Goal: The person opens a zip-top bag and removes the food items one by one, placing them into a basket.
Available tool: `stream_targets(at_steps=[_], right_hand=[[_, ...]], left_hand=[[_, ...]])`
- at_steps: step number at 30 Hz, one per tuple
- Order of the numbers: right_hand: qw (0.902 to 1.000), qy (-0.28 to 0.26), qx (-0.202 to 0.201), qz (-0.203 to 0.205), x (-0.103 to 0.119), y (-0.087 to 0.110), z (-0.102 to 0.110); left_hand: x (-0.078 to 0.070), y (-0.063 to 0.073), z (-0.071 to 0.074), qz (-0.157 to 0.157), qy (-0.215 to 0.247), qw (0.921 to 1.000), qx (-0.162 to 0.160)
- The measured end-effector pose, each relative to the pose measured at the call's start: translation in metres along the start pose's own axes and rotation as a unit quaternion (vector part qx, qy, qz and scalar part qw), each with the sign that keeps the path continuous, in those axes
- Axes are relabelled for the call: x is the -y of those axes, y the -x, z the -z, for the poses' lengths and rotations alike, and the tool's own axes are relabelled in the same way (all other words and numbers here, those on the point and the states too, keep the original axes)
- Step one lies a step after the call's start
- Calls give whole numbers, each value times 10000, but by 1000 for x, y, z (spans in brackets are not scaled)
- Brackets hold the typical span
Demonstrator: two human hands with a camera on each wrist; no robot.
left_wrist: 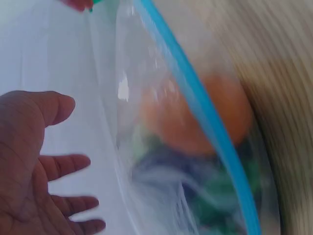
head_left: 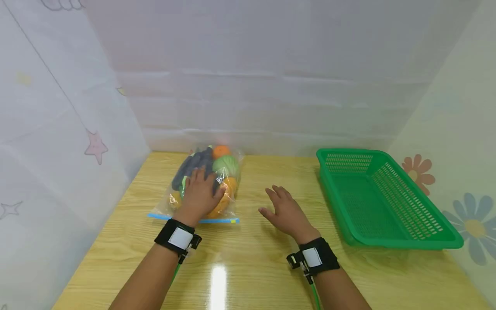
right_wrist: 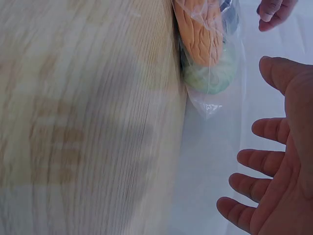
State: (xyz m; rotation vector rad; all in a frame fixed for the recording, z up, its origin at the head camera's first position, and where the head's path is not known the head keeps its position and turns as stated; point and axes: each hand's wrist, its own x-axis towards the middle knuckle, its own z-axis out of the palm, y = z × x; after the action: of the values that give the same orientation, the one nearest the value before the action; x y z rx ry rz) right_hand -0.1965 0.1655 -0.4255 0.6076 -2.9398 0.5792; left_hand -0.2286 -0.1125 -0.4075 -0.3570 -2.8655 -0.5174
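A clear zip bag (head_left: pixel 234 211) with a blue zip strip lies at the back left of the table. Inside show dark purple eggplants (head_left: pixel 190 168), a round orange fruit (head_left: pixel 221 151), a pale green cabbage-like ball (head_left: pixel 226 166) and a wrinkled orange-brown piece (right_wrist: pixel 200 34). My left hand (head_left: pixel 199 191) is over the bag, its fingers extended and nothing in its grasp. In the left wrist view a gap shows between that hand and the bag. My right hand (head_left: pixel 288 213) hovers over the table, right of the bag, fingers spread and holding nothing.
A green plastic basket (head_left: pixel 335 198) with slotted walls stands on the right of the wooden table (head_left: pixel 267 275). White printed sheets (head_left: pixel 248 86) hang behind and at both sides. Each wrist wears a black strap (head_left: pixel 179 238) with a green cable.
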Motion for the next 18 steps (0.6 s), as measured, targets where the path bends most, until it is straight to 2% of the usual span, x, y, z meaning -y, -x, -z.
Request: stream_targets(at_steps=[4, 7, 9, 11, 14, 18], right_hand=[[10000, 25, -41, 47, -3, 3, -1], [9999, 86, -69, -48, -4, 6, 3], [9999, 71, -38, -141, -4, 8, 6], [9998, 76, -9, -206, -5, 11, 9], [9995, 104, 30, -288, -6, 14, 12], [9989, 240, -56, -387, -12, 17, 17]], left_hand=[[18, 1, 2, 999, 108, 9947, 199], [24, 1, -4, 1288, 172, 9893, 666], [24, 1, -12, 1245, 57, 9879, 926], [19, 1, -21, 1067, -118, 9891, 1008], [9, 1, -32, 823, -240, 9925, 872], [-16, -3, -43, 498, -138, 9955, 797]])
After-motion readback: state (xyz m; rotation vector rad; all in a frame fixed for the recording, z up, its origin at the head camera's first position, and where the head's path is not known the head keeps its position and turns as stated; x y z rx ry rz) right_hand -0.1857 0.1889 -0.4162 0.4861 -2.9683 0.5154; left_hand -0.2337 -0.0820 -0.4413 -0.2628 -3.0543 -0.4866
